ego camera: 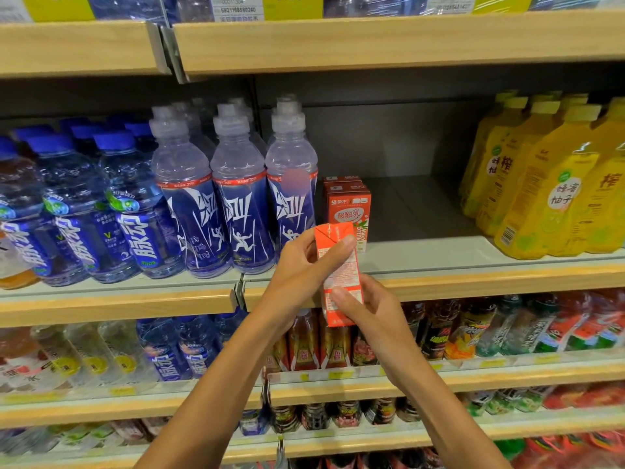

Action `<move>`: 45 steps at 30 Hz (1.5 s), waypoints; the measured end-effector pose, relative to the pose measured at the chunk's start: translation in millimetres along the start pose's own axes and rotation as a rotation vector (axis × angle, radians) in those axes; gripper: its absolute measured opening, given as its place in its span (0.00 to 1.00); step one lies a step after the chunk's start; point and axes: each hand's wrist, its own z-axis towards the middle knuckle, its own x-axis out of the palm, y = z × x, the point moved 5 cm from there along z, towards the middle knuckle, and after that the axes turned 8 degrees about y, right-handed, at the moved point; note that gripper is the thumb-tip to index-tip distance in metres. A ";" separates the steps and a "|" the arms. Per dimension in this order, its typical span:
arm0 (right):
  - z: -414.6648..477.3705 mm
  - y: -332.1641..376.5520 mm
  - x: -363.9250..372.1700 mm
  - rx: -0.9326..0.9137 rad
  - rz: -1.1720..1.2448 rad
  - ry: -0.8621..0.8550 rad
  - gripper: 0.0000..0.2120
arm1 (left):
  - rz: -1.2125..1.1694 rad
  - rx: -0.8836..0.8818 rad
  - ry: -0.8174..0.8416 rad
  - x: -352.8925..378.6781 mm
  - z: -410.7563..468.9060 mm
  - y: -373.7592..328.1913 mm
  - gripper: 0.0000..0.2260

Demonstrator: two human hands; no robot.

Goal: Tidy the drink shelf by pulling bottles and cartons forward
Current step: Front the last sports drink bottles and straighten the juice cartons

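I hold a small red drink carton (339, 272) in front of the middle shelf (439, 255), tilted with its top toward the shelf. My left hand (304, 265) grips its upper part, thumb across the side. My right hand (368, 309) grips its lower end. Behind it, a short row of matching red cartons (348, 208) stands on the shelf next to tall blue-labelled bottles (236, 198). A wide bare stretch of shelf lies between the cartons and the yellow bottles (548, 184).
Blue-capped water bottles (101, 204) fill the shelf's left part. Wooden shelf edges (372, 42) run above and below. Lower shelves (473, 367) hold many mixed drink bottles. Price tags sit along the top.
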 end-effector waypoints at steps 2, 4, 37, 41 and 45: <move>-0.2 1.8 -1.7 -0.033 -0.109 -0.114 0.27 | 0.034 0.000 -0.038 5.2 -1.2 -2.7 0.24; -0.7 4.9 -1.9 -0.074 -0.224 -0.208 0.23 | 0.048 -0.007 -0.121 9.5 -2.3 -2.5 0.23; 46.3 9.3 -60.3 -0.076 -0.397 -0.180 0.22 | 1.142 0.760 -0.154 -7.9 -3.3 30.1 0.13; 53.6 13.1 -63.4 -0.088 -0.553 -0.208 0.21 | 1.493 0.955 0.037 -7.5 -5.1 62.0 0.13; 59.1 16.2 -66.9 -0.097 -0.705 -0.264 0.20 | 1.600 1.049 0.070 -12.6 -2.3 75.7 0.15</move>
